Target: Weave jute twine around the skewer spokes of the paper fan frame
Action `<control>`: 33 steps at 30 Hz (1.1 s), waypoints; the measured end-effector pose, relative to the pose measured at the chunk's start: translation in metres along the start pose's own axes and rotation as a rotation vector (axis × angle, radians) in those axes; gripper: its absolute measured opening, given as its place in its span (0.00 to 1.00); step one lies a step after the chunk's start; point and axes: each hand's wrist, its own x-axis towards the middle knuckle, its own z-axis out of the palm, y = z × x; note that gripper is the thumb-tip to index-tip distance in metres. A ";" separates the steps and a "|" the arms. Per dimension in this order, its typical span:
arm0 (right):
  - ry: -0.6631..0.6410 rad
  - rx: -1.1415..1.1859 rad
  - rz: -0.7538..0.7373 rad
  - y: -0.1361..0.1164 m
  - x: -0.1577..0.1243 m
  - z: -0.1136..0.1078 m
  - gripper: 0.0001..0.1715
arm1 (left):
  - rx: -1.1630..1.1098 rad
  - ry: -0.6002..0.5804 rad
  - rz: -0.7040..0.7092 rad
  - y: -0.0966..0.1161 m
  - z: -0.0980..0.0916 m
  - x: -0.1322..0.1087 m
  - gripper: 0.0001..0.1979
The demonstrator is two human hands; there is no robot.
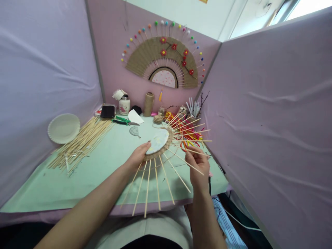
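1. Okay, bottom centre of frame: the person's 2 bare forearms run up from the lower edge.
2. Left hand (pixel 138 156): fingers closed on the lower-left rim of the fan frame (pixel 158 142), with 1 digit on top of its pale half-disc and the rest underneath. The frame is held off the table and tilted.
3. Right hand (pixel 198 165), just right of centre: fingers curled tight, tips pinched on 1 of the spokes (pixel 147 188) at the frame's right side. Can't tell whether anything else is in that pinch.
4. The fan frame sits mid-frame between both hands, above the near part of the green table mat (pixel 103 162). The half-disc has a twine-wrapped border, and the spokes radiate down and to the right from it.
5. Left of centre, on the mat: a loose bundle of bamboo sticks (pixel 83 141) lies diagonally. A paper plate (pixel 64 128) is just beside it, at the foot of the left partition.
6. Right behind the frame: a tangle of red, orange and yellow strips (pixel 190 135). Beyond that is a cup of white sticks (pixel 193 108).
7. Far edge of the mat, left to right: black box (pixel 107 111), white jar (pixel 124 105), green-handled pliers (pixel 123 121), white card (pixel 135 117), twine spool (pixel 148 103), twine ball (pixel 157 119).
8. Upper centre: a finished fan (pixel 163 58) hangs on the pink back wall, with coloured beads on its spoke tips and red flowers on its face.
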 end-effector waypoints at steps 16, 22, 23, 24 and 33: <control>-0.318 0.347 0.405 0.003 -0.001 0.009 0.09 | -0.107 0.019 0.222 -0.012 0.002 0.009 0.33; -0.305 0.450 0.419 0.009 -0.004 0.007 0.05 | -0.110 0.040 0.230 -0.015 0.001 0.012 0.33; -0.304 0.474 0.428 0.008 -0.004 0.007 0.05 | -0.114 0.035 0.234 -0.016 0.000 0.013 0.33; -0.301 0.503 0.441 0.008 -0.005 0.008 0.05 | -0.115 0.022 0.238 -0.017 0.000 0.014 0.33; -0.235 0.641 0.562 0.002 0.000 0.006 0.03 | -0.109 0.003 0.280 -0.014 0.003 0.011 0.30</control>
